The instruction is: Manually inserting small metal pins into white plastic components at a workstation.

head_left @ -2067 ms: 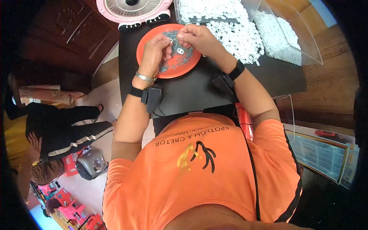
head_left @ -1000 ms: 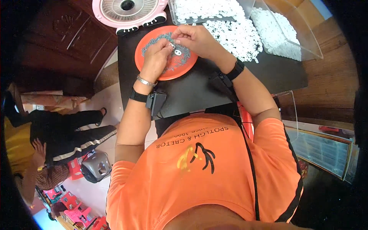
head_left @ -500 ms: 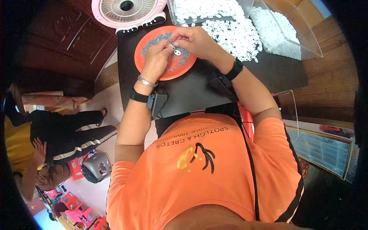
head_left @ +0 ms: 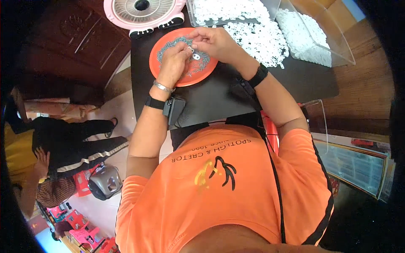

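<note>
Over an orange round plate (head_left: 157, 72) of small grey nail-like metal pieces (head_left: 198, 66), both my hands work close together. My left hand (head_left: 173, 63) is closed, pinching a small white plastic piece with holes (head_left: 196, 56) that sticks out beside the thumb. Just to its right, my right hand (head_left: 219, 45) is bent with thumb and forefinger near each other. Anything between those fingertips is too small to make out.
A pink fan (head_left: 143, 14) stands at the far left of the dark table (head_left: 198, 103). Loose white plastic pieces (head_left: 257, 44) lie right of the plate. Clear bins (head_left: 344, 46) behind and right hold more. On the left, another person (head_left: 63, 145) is near a grey stool-like object (head_left: 105, 182).
My right hand's fingers have shifted slightly, with the forefinger straighter. My left hand still pinches the white piece. The whole view has moved a little.
</note>
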`<state>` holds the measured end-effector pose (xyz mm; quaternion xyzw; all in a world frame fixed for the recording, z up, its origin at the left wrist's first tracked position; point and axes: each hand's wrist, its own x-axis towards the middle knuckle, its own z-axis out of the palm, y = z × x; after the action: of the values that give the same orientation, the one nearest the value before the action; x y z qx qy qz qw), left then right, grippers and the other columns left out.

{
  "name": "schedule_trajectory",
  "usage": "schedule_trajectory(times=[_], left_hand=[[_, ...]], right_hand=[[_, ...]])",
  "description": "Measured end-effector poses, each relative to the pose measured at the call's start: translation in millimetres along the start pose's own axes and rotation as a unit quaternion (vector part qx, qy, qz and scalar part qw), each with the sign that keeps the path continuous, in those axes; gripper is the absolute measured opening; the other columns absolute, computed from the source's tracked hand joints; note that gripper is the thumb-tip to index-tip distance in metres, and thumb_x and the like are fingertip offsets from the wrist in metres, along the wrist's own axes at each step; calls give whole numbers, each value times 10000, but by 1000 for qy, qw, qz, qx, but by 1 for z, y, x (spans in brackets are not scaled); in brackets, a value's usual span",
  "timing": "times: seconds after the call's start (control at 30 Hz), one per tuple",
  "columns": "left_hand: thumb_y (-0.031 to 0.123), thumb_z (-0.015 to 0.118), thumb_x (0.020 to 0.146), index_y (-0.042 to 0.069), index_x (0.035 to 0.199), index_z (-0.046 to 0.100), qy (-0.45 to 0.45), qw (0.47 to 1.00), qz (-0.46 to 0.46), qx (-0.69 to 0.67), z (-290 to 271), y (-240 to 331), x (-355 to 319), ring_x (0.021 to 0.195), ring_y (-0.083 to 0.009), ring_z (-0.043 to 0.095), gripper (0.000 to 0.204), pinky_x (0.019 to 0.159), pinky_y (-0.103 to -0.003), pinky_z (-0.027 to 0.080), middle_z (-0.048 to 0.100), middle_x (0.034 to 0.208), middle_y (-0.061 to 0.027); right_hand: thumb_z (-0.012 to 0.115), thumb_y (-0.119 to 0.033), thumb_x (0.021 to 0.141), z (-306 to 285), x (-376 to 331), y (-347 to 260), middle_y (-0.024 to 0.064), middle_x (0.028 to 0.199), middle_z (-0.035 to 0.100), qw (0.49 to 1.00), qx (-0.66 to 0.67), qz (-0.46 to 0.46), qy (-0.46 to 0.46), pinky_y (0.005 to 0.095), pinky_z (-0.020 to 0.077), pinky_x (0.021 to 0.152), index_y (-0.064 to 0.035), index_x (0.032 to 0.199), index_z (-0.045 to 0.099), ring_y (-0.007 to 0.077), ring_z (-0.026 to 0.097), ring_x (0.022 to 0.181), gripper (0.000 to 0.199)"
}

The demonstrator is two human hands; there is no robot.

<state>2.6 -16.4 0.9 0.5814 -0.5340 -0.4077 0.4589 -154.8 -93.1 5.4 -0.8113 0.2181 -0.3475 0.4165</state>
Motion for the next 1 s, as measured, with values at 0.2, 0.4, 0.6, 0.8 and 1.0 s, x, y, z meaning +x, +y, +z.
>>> schedule_trajectory(times=[0.2, 0.4, 0.6, 0.8, 1.0], left_hand=[[103, 501, 843, 35, 676, 510, 56, 995, 24, -78, -18, -18, 14, 452, -100, 443, 181, 438, -246, 354, 474, 540, -8], [100, 504, 842, 49, 662, 512, 100, 987, -3, -123, -21, -8, 13, 450, -103, 447, 187, 435, -230, 362, 483, 551, -9], [99, 503, 847, 51, 673, 514, 85, 989, 9, -119, -18, -10, 11, 447, -96, 444, 181, 432, -226, 360, 485, 551, -7], [97, 492, 860, 59, 706, 515, 60, 989, 3, -133, -13, -9, 8, 459, -87, 457, 160, 435, -212, 361, 503, 567, -7], [117, 442, 890, 44, 804, 509, -2, 970, -33, -242, -4, -4, 2, 548, -151, 573, 132, 502, -232, 455, 579, 658, -63]], right_hand=[[609, -163, 797, -5, 0, 8, 85, 801, 647, 983, -175, -46, 18, 286, 486, 676, -33, 900, 655, 178, 614, 722, 172], [643, -194, 689, 7, -7, 4, 105, 820, 635, 934, -342, -90, -59, 363, 495, 695, -62, 822, 653, 273, 609, 785, 187], [595, -150, 691, 18, -7, 5, 112, 787, 626, 915, -386, -96, -58, 411, 489, 692, -56, 789, 632, 288, 608, 776, 141], [574, -148, 719, 19, -2, 9, 139, 724, 628, 938, -342, -59, -13, 386, 497, 652, -36, 797, 629, 278, 623, 717, 147], [553, -125, 870, 14, 6, 22, 52, 838, 663, 997, 49, 32, 47, 244, 485, 699, -14, 1012, 644, 93, 595, 773, 202]])
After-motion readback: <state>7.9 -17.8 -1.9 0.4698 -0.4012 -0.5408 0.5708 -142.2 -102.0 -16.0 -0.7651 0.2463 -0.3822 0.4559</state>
